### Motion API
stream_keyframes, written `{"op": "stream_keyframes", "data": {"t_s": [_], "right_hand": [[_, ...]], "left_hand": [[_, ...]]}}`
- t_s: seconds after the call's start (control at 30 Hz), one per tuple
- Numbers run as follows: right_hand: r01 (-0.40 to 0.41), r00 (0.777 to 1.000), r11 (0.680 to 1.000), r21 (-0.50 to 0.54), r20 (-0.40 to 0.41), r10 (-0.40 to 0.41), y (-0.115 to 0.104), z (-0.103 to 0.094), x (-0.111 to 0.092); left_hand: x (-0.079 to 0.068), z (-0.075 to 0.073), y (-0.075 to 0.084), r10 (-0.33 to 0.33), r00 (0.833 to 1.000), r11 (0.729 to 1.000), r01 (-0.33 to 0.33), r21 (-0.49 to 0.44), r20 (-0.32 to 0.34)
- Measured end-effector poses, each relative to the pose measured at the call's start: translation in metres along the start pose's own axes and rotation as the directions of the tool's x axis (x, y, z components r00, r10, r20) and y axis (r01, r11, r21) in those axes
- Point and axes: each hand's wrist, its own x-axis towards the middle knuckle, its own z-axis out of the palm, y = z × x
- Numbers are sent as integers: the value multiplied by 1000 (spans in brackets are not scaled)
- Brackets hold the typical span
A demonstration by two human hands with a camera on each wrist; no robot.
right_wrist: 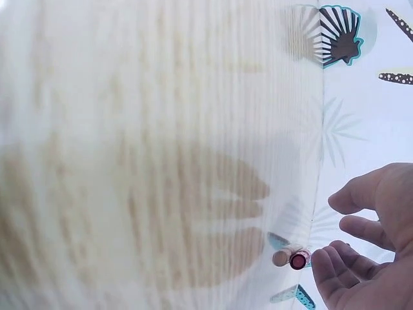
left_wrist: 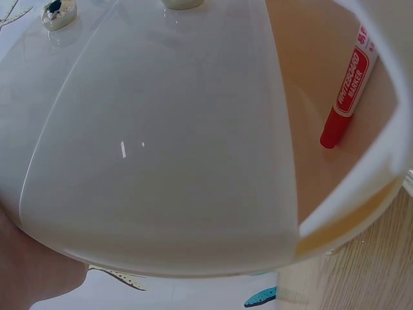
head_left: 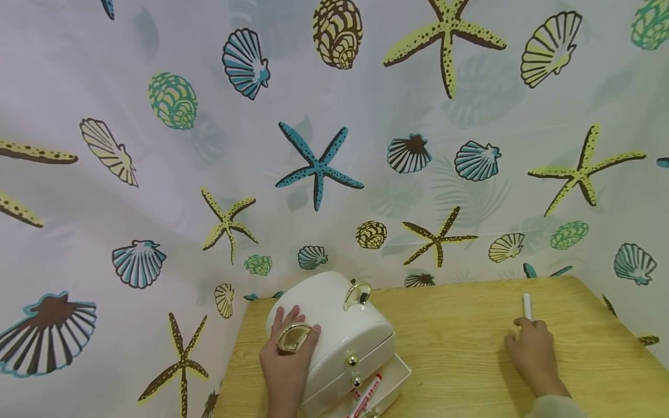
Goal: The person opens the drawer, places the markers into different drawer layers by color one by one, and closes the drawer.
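A white rounded storage box (head_left: 326, 313) with gold handles and knobs stands on the wooden table. My left hand (head_left: 287, 363) rests on its lid, thumb and extended fingers on either side of one gold handle (head_left: 294, 338). A lower drawer (head_left: 394, 374) is pulled out, and a red-and-white whiteboard marker (left_wrist: 352, 84) lies inside. Farther right, a white pen-like stick (head_left: 527, 306) with a dark reddish end lies on the table. My right hand (head_left: 533, 351) is just in front of it, its fingers loosely spread and apart from the thumb in the right wrist view.
The wooden table (head_left: 460, 348) extends between the box and my right hand. A pale curtain (head_left: 355, 104) printed with shells and starfish hangs behind the table and along its sides. A second gold handle (head_left: 358, 295) stands up on the box's far side.
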Motion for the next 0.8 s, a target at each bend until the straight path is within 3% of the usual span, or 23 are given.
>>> {"op": "stream_keyframes", "data": {"t_s": [0.33,0.67,0.8], "right_hand": [[-21,1000,1000,-15,18,21,11,1,11],[19,995,1000,-9,-99,-20,16,-6,15],[3,996,1000,-19,-85,-4,20,-7,17]], "left_hand": [[2,0,-8,-1,1000,999,1,40,-15],[2,0,-7,-12,1000,999,13,46,-17],[2,0,-7,-12,1000,999,13,44,-14]]}}
